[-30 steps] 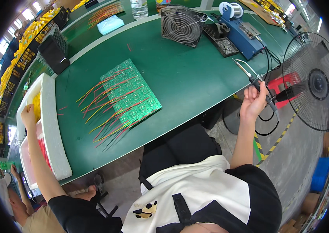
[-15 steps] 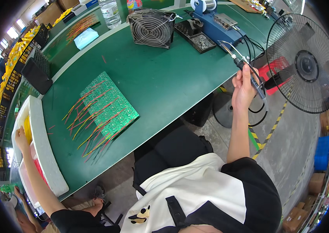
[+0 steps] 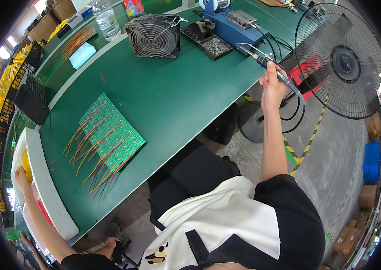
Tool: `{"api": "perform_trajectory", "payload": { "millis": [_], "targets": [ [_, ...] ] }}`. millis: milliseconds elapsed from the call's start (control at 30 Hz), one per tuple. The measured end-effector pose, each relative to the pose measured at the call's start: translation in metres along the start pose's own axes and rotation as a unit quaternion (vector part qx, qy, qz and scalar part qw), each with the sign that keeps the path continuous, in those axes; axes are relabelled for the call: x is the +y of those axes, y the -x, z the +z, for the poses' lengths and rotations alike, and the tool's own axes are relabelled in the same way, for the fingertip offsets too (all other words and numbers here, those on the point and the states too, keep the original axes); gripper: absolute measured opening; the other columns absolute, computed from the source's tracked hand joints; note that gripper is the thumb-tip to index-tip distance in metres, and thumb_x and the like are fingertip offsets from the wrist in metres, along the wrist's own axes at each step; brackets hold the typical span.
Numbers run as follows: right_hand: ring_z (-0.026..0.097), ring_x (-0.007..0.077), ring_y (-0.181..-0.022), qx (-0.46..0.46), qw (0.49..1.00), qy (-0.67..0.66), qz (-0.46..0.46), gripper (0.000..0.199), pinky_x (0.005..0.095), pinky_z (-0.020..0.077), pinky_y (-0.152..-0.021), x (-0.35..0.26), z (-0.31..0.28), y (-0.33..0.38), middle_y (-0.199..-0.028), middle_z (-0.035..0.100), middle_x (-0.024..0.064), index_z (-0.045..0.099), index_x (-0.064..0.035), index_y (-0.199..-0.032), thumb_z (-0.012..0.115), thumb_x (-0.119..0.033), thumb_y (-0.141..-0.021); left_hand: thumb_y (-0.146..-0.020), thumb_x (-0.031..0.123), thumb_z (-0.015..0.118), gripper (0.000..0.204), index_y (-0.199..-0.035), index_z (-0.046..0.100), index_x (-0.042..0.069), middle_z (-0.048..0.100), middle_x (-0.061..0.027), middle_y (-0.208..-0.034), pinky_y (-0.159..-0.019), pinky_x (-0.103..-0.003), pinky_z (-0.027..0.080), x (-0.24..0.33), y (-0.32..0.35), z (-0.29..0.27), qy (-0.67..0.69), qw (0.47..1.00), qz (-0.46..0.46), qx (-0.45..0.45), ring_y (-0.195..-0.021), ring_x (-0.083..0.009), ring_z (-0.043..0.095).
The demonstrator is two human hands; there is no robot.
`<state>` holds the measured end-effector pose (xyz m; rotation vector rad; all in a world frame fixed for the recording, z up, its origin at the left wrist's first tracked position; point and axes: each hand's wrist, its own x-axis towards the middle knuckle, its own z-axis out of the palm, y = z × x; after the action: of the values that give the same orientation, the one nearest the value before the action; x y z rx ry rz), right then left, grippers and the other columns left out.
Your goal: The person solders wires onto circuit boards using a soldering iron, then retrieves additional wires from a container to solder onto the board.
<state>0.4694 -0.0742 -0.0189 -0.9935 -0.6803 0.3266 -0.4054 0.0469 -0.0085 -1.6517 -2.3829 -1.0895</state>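
My right hand is raised past the right edge of the green bench, gripping a soldering iron whose tip points toward the blue soldering station. Its black cord hangs down behind the hand. My left hand reaches far left into a long white tray, by yellow parts; whether it grips anything is hidden. Between the two hands a green circuit board lies flat on the bench, with several red and orange wires sticking out of it.
A small square fan and a black holder tray stand at the back of the bench. A clear bottle and a black rack sit to the left. A large pedestal fan stands on the floor at right.
The view has swung, so the bench sits lower and more to the left. My right hand still holds the soldering iron up, and my left hand stays at the white tray.
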Motion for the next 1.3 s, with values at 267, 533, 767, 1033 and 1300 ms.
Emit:
{"api": "perform_trajectory", "payload": {
  "millis": [267,533,767,1033,1300],
  "targets": [
    [0.032,0.0029,-0.047,-0.030,0.998,-0.038,-0.032,0.018,0.0198,0.0265,-0.042,0.006,0.016,-0.023,-0.057,0.035,-0.0053,0.051,-0.0057,-0.079,0.062,-0.019,-0.085,-0.083,0.031,0.052,0.036,-0.080,0.057,-0.005,0.049,-0.0048,-0.063,-0.054,-0.031,0.037,-0.017,-0.009,0.000,0.027,0.998,-0.037,-0.032,-0.058,-0.0160,0.046],
    [0.035,0.0018,-0.046,-0.022,0.996,0.074,-0.034,0.023,0.0181,0.0256,-0.040,0.039,0.030,-0.036,-0.058,0.042,-0.0039,0.045,-0.0064,-0.069,0.059,-0.017,-0.085,-0.088,0.025,0.052,0.023,-0.087,0.056,0.003,0.030,0.0046,-0.054,-0.043,-0.025,0.022,-0.004,0.008,-0.011,0.145,0.984,-0.103,0.032,-0.046,-0.0059,0.028],
    [0.033,0.0007,-0.048,-0.039,0.999,0.024,-0.022,0.023,0.0167,0.0238,-0.040,0.029,0.023,-0.029,-0.058,0.038,-0.0048,0.041,-0.0083,-0.069,0.055,-0.016,-0.086,-0.086,0.030,0.056,0.025,-0.097,0.062,0.007,0.032,0.0063,-0.053,-0.041,-0.022,0.020,0.061,0.033,-0.003,0.124,0.987,-0.083,0.060,-0.044,-0.0031,0.026],
    [0.032,0.0004,-0.046,-0.059,0.997,0.039,-0.021,0.023,0.0172,0.0226,-0.040,0.028,0.028,-0.029,-0.057,0.037,-0.0050,0.041,-0.0080,-0.069,0.054,-0.015,-0.087,-0.087,0.027,0.054,0.027,-0.102,0.064,0.008,0.033,0.0064,-0.059,-0.042,-0.021,0.021,0.031,0.022,-0.013,0.122,0.977,-0.029,0.172,-0.046,-0.0026,0.026],
    [0.032,0.0012,-0.046,-0.055,0.996,0.055,-0.045,0.023,0.0185,0.0232,-0.039,0.027,0.031,-0.032,-0.056,0.037,-0.0047,0.041,-0.0072,-0.069,0.053,-0.014,-0.087,-0.090,0.019,0.051,0.026,-0.111,0.061,0.008,0.025,0.0075,-0.055,-0.040,-0.019,0.016,0.043,0.020,-0.029,0.299,0.938,-0.055,0.166,-0.045,-0.0011,0.021]
  ]
}}
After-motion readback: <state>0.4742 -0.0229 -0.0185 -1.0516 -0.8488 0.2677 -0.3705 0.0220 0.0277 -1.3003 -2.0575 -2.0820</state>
